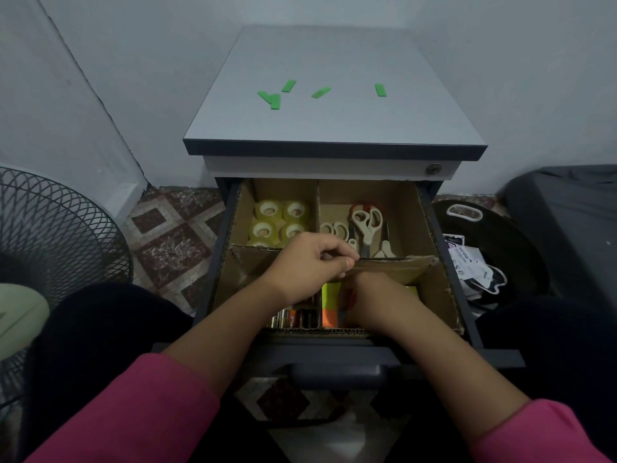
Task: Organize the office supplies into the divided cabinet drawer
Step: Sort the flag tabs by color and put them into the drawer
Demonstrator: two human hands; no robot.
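Pinching the cardboard divider [394, 262] in the drawer [467, 295], the left hand [310, 262] curls; the right hand's [377, 302] grip, just nearer, cannot be told.

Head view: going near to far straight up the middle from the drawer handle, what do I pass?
Drawer handle → batteries → left hand → scissors → cabinet top's dark front edge → green strips on the top.
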